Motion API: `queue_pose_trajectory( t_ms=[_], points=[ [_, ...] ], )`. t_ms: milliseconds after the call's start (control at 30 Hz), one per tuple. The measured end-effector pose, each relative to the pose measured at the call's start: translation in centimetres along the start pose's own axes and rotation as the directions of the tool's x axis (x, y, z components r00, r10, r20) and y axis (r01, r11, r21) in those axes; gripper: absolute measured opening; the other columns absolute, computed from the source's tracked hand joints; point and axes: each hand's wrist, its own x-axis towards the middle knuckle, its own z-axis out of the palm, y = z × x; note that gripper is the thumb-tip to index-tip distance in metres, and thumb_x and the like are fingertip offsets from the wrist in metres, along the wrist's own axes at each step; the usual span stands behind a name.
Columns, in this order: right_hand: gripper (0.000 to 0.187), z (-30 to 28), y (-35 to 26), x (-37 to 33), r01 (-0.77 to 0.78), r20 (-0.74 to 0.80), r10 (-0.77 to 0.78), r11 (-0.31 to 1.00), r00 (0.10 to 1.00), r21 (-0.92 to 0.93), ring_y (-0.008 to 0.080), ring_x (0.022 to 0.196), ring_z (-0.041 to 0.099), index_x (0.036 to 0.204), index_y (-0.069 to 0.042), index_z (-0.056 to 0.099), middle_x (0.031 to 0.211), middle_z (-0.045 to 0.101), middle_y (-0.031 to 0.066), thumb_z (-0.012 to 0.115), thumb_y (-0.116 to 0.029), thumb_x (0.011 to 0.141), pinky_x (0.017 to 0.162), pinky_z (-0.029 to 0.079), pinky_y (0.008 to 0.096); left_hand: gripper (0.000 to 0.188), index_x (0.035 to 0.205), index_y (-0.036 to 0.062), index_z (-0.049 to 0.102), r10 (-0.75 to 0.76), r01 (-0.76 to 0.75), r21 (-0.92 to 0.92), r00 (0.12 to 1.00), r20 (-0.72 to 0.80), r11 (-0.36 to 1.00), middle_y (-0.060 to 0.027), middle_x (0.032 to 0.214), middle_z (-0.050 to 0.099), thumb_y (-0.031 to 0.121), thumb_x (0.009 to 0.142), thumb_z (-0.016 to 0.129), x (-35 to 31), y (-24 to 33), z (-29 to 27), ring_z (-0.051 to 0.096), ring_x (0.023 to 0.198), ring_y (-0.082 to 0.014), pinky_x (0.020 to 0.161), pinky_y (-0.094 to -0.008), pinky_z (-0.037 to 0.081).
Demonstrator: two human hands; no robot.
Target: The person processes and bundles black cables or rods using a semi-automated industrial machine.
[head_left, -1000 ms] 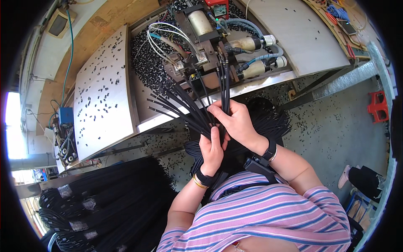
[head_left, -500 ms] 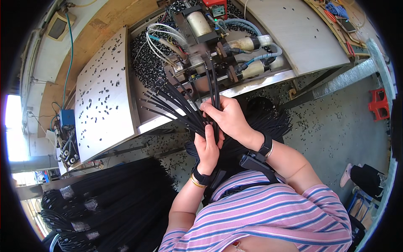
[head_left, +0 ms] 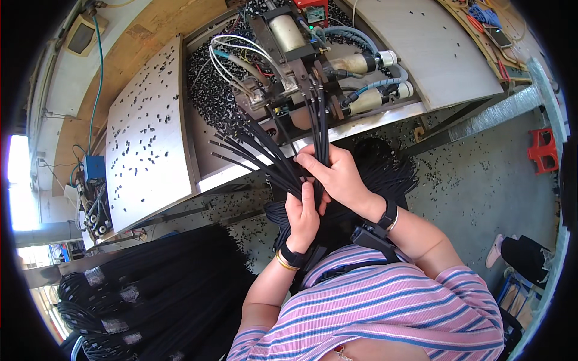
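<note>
A bundle of thin black cables (head_left: 259, 150) fans out toward the upper left, their cut ends spread apart. My left hand (head_left: 303, 218) is closed around the lower part of the bundle, its thumb lying along the cables. Just to the right, my right hand (head_left: 339, 178) pinches a few separate cables (head_left: 319, 126) between thumb and fingers. These point up and away from me, their tips at the middle of a metal machine (head_left: 301, 72) with pneumatic cylinders and hoses. Exactly where the tips meet the machine is hard to make out.
Small black scraps lie heaped around the machine and scattered over the left metal panel (head_left: 147, 132) and floor. A large stack of black cable bundles (head_left: 162, 295) lies at lower left. More black cables (head_left: 385, 171) hang beneath my right arm. A red stool (head_left: 543, 150) stands far right.
Both hands have shifted slightly right with the cables. The cables in my right hand now stand farther right at the machine. The machine's middle part, blurred before, now shows sharply.
</note>
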Motion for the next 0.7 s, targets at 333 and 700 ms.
queue_pose_trajectory(
  t_ms=[333,700],
  points=[
    [0.02,0.8,0.4,0.9,0.087,-0.058,-0.089,0.996,0.994,-0.034,0.0105,0.06,0.061,0.088,0.002,0.064,0.069,0.066,0.007,0.063,-0.017,0.088,0.055,0.049,0.0249,0.021,0.103,0.0023,0.047,0.035,-0.034,0.046,0.999,-0.024,0.998,-0.0031,0.067,0.055,0.02,0.102,0.036,0.6,0.7,0.0,0.043,0.047,-0.0056,0.041,-0.017,0.031],
    [0.021,0.6,0.2,1.8,0.053,0.024,-0.054,0.997,0.998,0.047,0.0076,0.057,0.059,0.089,0.002,0.064,0.067,0.061,0.0026,0.064,-0.019,0.089,0.042,0.045,0.0218,0.022,0.102,0.0031,0.047,-0.042,0.042,-0.046,0.999,0.015,0.998,-0.003,0.066,0.054,0.023,0.103,0.036,0.8,0.4,-0.5,0.042,0.046,-0.0055,0.042,-0.0173,0.032]
  ],
)
